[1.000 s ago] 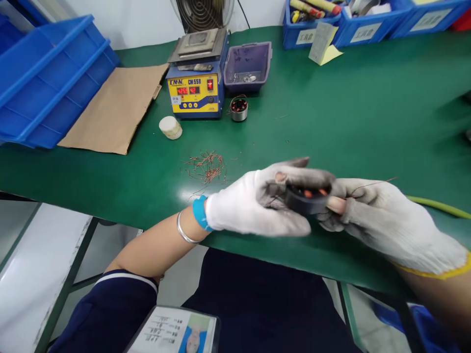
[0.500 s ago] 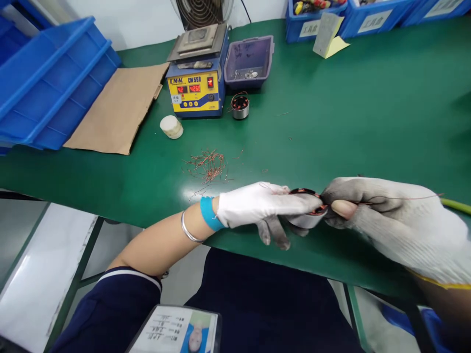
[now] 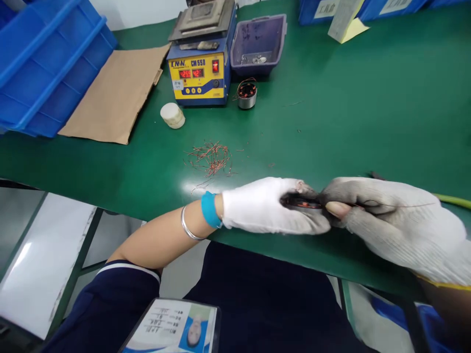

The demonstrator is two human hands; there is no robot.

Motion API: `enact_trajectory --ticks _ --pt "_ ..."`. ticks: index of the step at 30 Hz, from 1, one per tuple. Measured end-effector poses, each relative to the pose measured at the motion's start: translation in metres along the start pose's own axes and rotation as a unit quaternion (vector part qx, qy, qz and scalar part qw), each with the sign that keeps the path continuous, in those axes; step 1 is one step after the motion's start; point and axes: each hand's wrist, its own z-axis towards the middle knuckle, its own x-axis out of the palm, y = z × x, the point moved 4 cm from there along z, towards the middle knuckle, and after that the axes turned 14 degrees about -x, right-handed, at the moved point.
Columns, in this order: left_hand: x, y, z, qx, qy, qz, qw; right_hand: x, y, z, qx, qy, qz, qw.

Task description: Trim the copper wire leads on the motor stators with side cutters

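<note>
- From where I stand, the person's left hand [image 3: 270,206], in a white glove, is closed around a dark ring-shaped part [image 3: 302,203], fingers over it and thumb beneath; copper colour shows inside.
- That part is held up over the near edge of the green table [image 3: 331,127], between the 2 hands.
- The right hand [image 3: 399,215], its glove greyed at the fingers, has thumb and forefinger pinching a thin wire [image 3: 415,205] right beside the part; the wire trails back across the glove. I can't tell whether those fingertips also grip the part's edge.
- Beyond the left wrist lies a loose tangle of copper scraps [image 3: 212,159].
- Farther back, 1 more wound ring [image 3: 247,98] stands near a yellow-and-blue machine [image 3: 198,81] with 2 lit red displays.
- Just beside that machine is a purple bin [image 3: 259,37] with small shiny bits in it.
- A white round block [image 3: 172,115] sits near the machine's front, and a flat cardboard sheet [image 3: 114,93] lies to its left.
</note>
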Motion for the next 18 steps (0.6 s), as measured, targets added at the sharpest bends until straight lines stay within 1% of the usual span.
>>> enact_trajectory --ticks 1,2,3,4,5,6,7,8,9,10,11,12,13,14,15,16,18 --pt "-0.001 0.0 0.0 0.017 -0.035 0.077 0.996 0.001 -0.001 0.001 -0.001 0.012 -0.016 1.0" --pt "-0.002 -0.002 -0.001 0.048 -0.1 0.156 0.982 0.002 -0.003 0.001 0.013 0.019 -0.007 1.0" --pt "-0.004 -0.004 -0.003 0.083 -0.176 0.228 0.954 0.005 -0.005 0.002 0.043 0.018 0.029 0.998" --pt "-0.004 -0.007 -0.006 0.113 -0.24 0.29 0.92 0.008 -0.008 0.003 0.076 0.011 0.088 0.993" --pt "-0.003 -0.009 -0.009 0.135 -0.279 0.34 0.888 0.012 -0.011 0.004 0.105 0.003 0.156 0.982" --pt "-0.002 -0.009 -0.01 0.145 -0.303 0.374 0.865 0.015 -0.012 0.005 0.126 0.001 0.214 0.969" --pt "-0.003 -0.009 -0.009 0.145 -0.315 0.391 0.852 0.017 -0.013 0.005 0.137 -0.003 0.24 0.961" --pt "-0.003 -0.008 -0.008 0.138 -0.315 0.397 0.851 0.015 -0.014 0.006 0.136 -0.013 0.222 0.965" --pt "-0.005 -0.007 -0.006 0.127 -0.31 0.395 0.856 0.009 -0.015 0.006 0.121 -0.036 0.158 0.979" --pt "-0.007 -0.006 -0.004 0.113 -0.302 0.388 0.863 -0.001 -0.014 0.006 0.087 -0.075 0.062 0.991" --pt "-0.009 -0.005 -0.001 0.097 -0.296 0.379 0.871 -0.011 -0.011 0.006 0.036 -0.113 -0.044 0.992" --pt "-0.011 -0.004 0.001 0.083 -0.292 0.372 0.877 -0.019 -0.006 0.005 -0.032 -0.141 -0.143 0.979" --pt "-0.013 -0.004 0.002 0.073 -0.287 0.366 0.882 -0.023 0.001 0.004 -0.113 -0.149 -0.225 0.956" --pt "-0.013 -0.004 0.003 0.069 -0.283 0.363 0.885 -0.023 0.007 0.004 -0.192 -0.137 -0.285 0.929" --pt "-0.013 -0.005 0.003 0.07 -0.281 0.361 0.886 -0.019 0.012 0.004 -0.258 -0.111 -0.326 0.903" --pt "-0.012 -0.005 0.002 0.074 -0.28 0.362 0.886 -0.014 0.015 0.004 -0.309 -0.083 -0.354 0.879" --pt "-0.01 -0.005 0.001 0.087 -0.274 0.369 0.884 -0.002 0.017 0.005 -0.368 -0.052 -0.401 0.837"
